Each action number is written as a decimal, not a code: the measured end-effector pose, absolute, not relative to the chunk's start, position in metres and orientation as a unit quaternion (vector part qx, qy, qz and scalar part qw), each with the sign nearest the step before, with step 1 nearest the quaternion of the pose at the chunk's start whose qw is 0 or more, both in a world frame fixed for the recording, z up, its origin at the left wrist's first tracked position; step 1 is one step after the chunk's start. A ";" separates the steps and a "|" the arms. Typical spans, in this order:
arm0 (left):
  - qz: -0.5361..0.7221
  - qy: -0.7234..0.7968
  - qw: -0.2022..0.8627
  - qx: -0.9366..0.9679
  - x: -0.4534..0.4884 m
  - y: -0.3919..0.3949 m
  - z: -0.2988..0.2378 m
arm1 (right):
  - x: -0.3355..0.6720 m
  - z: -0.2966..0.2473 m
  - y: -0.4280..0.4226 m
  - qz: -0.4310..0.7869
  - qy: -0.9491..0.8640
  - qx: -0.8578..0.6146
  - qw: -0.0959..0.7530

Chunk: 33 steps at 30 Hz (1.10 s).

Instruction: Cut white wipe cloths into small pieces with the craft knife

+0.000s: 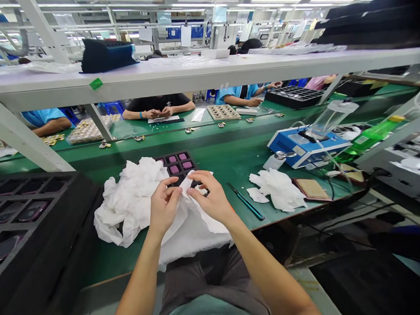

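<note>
Both hands meet over a thin white sheet of tissue (195, 230) that drapes down toward the table's front edge and my lap. My left hand (165, 203) pinches it between thumb and fingers. Close beside it, my right hand (210, 194) also grips the tissue, a corner of it sticking up between the fingers. Whether anything small is wrapped inside cannot be seen. Just beyond my hands lies a black foam tray (178, 157) with several purple pieces (174, 169) in its pockets; its near part is hidden by my hands. A crumpled heap of white tissue (128, 198) sits left of them.
Tweezers (246, 201) and crumpled tissue (279, 187) lie to the right. Behind them stand a blue machine (305, 146) and a green bottle (378, 136). Stacked black trays (36, 239) rise at left. A shelf (206, 76) crosses ahead; co-workers (159, 108) sit beyond the green belt.
</note>
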<state>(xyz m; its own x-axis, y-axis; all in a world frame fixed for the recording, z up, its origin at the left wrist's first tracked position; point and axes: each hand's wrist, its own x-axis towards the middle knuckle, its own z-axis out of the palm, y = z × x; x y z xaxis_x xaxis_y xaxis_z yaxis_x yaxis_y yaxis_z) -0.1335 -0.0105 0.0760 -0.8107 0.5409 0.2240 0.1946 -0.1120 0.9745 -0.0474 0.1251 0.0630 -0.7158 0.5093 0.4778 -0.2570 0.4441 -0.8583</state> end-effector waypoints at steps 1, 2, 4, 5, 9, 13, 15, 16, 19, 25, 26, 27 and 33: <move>0.690 0.654 0.121 0.284 -0.133 -0.010 0.076 | -0.048 0.065 0.127 0.502 -0.777 -0.066 0.374; 0.692 0.654 0.116 0.283 -0.132 -0.011 0.076 | -0.048 0.067 0.129 0.492 -0.783 -0.062 0.376; 0.696 0.654 0.105 0.276 -0.132 -0.012 0.077 | -0.048 0.068 0.133 0.503 -0.777 -0.079 0.370; 0.698 0.654 0.101 0.273 -0.132 -0.012 0.077 | -0.048 0.068 0.135 0.519 -0.768 -0.090 0.364; 0.695 0.659 0.084 0.275 -0.132 -0.013 0.077 | -0.045 0.065 0.139 0.566 -0.740 -0.101 0.350; 0.691 0.665 0.066 0.276 -0.131 -0.010 0.078 | -0.041 0.069 0.141 0.548 -0.753 -0.098 0.351; 0.693 0.662 0.071 0.277 -0.130 -0.009 0.079 | -0.039 0.076 0.141 0.541 -0.770 -0.092 0.325; 0.694 0.659 0.075 0.281 -0.129 -0.008 0.080 | -0.038 0.079 0.141 0.534 -0.785 -0.089 0.303; 0.700 0.648 0.081 0.291 -0.127 -0.009 0.082 | -0.036 0.089 0.140 0.510 -0.827 -0.059 0.227; 0.748 0.620 0.126 0.203 -0.133 -0.012 0.079 | -0.028 0.103 0.144 0.544 -0.795 -0.036 0.265; 0.758 0.607 0.145 0.190 -0.133 -0.012 0.078 | -0.025 0.105 0.144 0.549 -0.797 -0.025 0.249; 0.766 0.594 0.164 0.184 -0.133 -0.012 0.077 | -0.022 0.107 0.145 0.554 -0.804 -0.002 0.218; 0.779 0.544 0.254 0.182 -0.116 -0.007 0.074 | -0.026 0.098 0.140 0.490 -0.850 -0.003 0.193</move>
<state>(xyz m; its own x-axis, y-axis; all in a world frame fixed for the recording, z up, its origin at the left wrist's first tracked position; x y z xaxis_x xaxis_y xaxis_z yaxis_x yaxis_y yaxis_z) -0.1164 -0.0071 0.0739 -0.8044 0.5941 0.0073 -0.1974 -0.2789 0.9398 -0.0258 0.1395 0.0981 -0.9258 0.1944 0.3241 -0.1828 0.5202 -0.8343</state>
